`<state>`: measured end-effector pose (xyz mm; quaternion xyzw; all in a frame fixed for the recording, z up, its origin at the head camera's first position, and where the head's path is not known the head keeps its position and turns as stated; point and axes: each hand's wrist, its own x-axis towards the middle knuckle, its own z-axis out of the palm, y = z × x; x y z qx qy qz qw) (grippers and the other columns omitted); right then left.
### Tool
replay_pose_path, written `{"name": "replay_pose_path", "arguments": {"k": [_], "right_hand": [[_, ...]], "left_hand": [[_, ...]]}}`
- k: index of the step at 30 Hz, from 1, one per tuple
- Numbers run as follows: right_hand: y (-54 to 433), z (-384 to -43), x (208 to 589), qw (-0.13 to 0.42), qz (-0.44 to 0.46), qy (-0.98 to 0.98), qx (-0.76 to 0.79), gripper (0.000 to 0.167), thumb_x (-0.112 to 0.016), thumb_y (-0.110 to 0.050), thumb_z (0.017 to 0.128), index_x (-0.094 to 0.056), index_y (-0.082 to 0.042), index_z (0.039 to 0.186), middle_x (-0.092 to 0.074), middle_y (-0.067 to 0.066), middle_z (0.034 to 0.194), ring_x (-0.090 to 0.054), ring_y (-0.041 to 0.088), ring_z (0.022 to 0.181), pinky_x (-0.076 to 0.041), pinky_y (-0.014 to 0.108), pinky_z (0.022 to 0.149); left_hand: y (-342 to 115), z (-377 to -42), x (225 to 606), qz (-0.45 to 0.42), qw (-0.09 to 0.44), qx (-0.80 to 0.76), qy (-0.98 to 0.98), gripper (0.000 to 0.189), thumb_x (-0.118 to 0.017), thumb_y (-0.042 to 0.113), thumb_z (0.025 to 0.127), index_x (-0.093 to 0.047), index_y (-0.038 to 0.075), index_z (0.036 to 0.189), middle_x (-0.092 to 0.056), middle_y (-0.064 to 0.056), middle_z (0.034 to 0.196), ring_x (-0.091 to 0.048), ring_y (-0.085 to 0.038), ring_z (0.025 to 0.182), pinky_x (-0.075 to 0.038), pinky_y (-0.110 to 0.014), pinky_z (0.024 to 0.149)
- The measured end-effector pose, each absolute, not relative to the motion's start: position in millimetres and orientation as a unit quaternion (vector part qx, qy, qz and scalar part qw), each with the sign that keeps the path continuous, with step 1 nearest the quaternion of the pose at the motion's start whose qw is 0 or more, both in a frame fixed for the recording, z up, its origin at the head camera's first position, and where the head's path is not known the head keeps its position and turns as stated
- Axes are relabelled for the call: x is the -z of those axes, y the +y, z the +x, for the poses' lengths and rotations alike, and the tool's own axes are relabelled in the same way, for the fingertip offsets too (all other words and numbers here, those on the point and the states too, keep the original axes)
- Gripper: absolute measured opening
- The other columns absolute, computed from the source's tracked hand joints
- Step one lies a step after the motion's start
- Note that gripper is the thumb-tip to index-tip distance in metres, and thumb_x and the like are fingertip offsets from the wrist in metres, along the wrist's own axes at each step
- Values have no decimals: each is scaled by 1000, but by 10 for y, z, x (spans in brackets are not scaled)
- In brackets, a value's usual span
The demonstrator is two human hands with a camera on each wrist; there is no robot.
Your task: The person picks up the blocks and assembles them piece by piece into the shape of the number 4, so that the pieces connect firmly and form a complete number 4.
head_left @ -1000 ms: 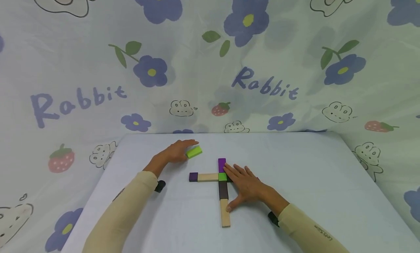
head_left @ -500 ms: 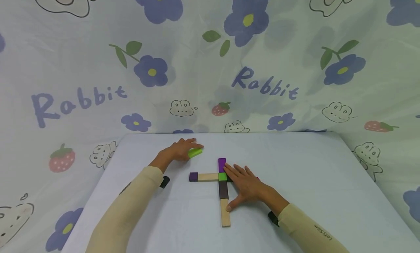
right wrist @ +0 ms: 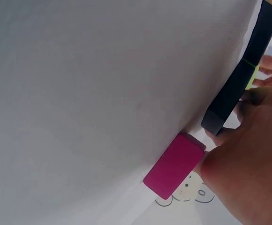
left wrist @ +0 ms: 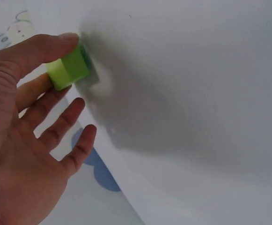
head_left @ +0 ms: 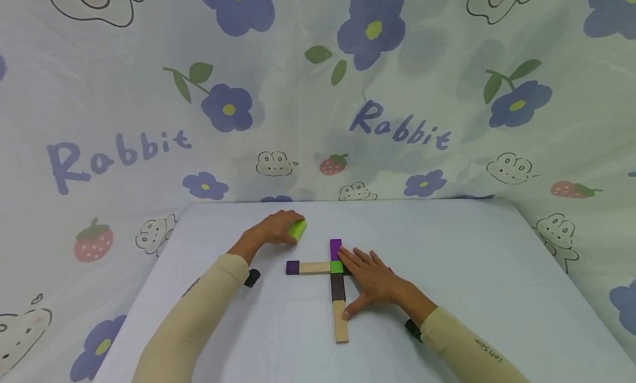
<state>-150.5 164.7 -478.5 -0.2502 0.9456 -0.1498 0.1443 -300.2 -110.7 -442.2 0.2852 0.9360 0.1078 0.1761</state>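
Observation:
Near the far left of the cross of blocks, my left hand [head_left: 276, 227] pinches a lime green block [head_left: 298, 230] between thumb and fingertips. In the left wrist view the thumb lies along one side of that block [left wrist: 69, 70], with the other fingers spread below. My right hand [head_left: 374, 281] rests spread over the right part of the cross, its fingertips at the purple block [head_left: 335, 249] and its thumb on the lower wooden block [head_left: 340, 322]. A magenta block [right wrist: 175, 165] shows beside this hand in the right wrist view, close to a dark block [right wrist: 227, 93].
At the centre of the cross is a green block [head_left: 336, 267], with a dark brown block [head_left: 338, 287] below it. A wooden block [head_left: 315, 268] and a dark purple block [head_left: 292, 267] form the left arm. A printed cloth [head_left: 298, 118] hangs behind the white table [head_left: 447, 234].
My left hand has moved slightly right, closed its fingers on the lime green block and turned it more upright in view. My right hand has stayed in place.

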Motion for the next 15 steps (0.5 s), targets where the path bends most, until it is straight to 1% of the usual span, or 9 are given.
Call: {"name": "replay_pose_path", "arguments": {"k": [4,10,15], "right_hand": [[1645,-1511,4777,146,-250,945,150,138,-81,-78,59,-15,-15,164,-12,2,170,-11,34,154,-6,61,120],[1643,-1517,4779,148,-250,946,145,139,-80,-79,59,-14,-15,164,-11,1,170,-10,33,154,-6,61,120],[1646,-1518,4783,148,-249,946,145,140,-80,-79,59,-15,-15,164,-12,1,170,-11,33,154,-7,62,119]], "left_hand": [[-1075,-2982,4418,278,165,-122,939,69,-81,26,86,-53,7,146,-52,-13,147,-49,-31,130,-38,-50,111],[-1048,-2941,4446,276,153,-155,936,71,-84,36,83,-57,8,142,-57,-12,140,-54,-30,124,-43,-49,107],[-1053,-2868,4441,281,143,-166,934,72,-84,43,82,-60,8,140,-59,-11,137,-56,-29,122,-44,-48,106]]}}
